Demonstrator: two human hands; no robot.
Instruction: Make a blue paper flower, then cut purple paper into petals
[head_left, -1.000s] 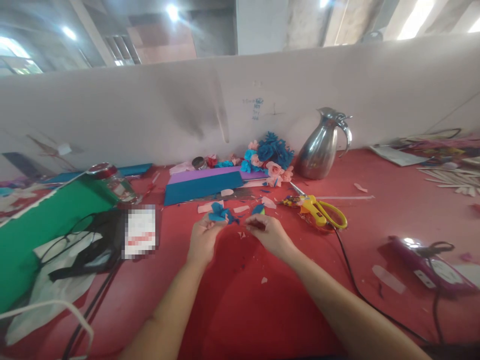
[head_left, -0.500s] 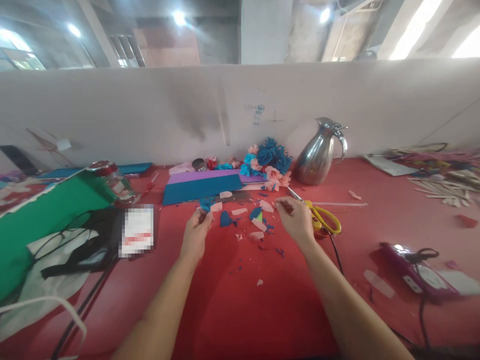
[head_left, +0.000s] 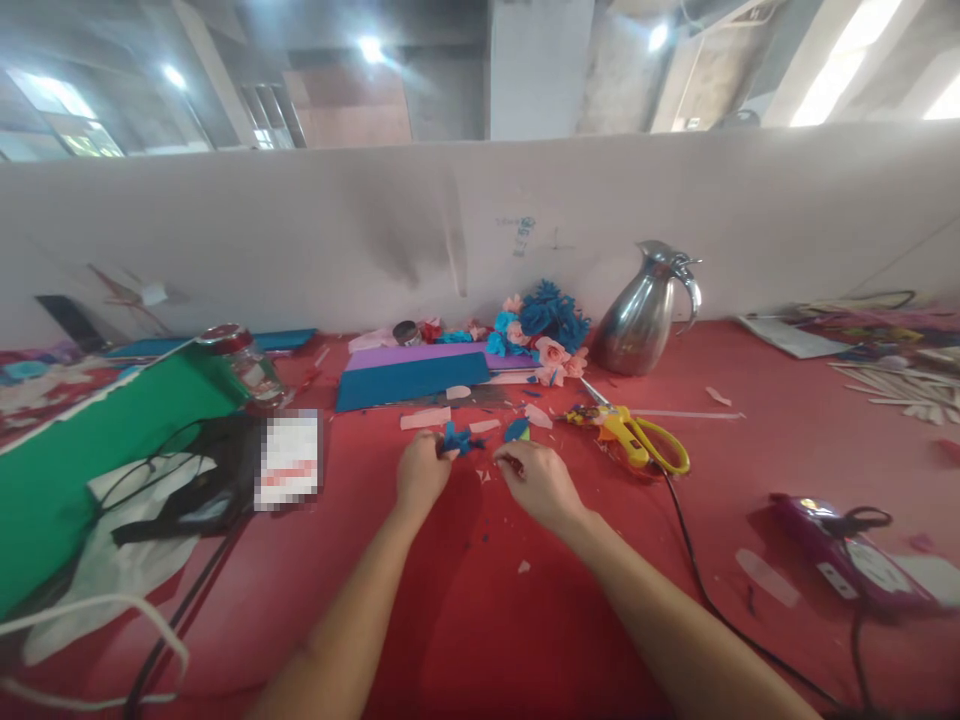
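A small blue paper flower (head_left: 459,438) is pinched in the fingers of my left hand (head_left: 424,472), just above the red tabletop. My right hand (head_left: 541,478) is close by on the right, thumb and fingertips pressed together. Whatever is between those fingertips is too small or hidden to make out. Behind my right fingers lies a blue and green paper piece (head_left: 517,430). Pink paper scraps (head_left: 425,418) are scattered beyond both hands.
Yellow-handled scissors (head_left: 660,445) lie right of my right hand, over a black cord. Behind are a blue sheet (head_left: 412,380), a bunch of paper flowers (head_left: 551,315) and a steel jug (head_left: 637,320). A glass jar (head_left: 251,370) stands left; a purple power strip (head_left: 840,550) lies right.
My right hand has moved left, away from the scissors, and come near my left hand. My left hand has moved slightly right and nearer with the blue paper flower.
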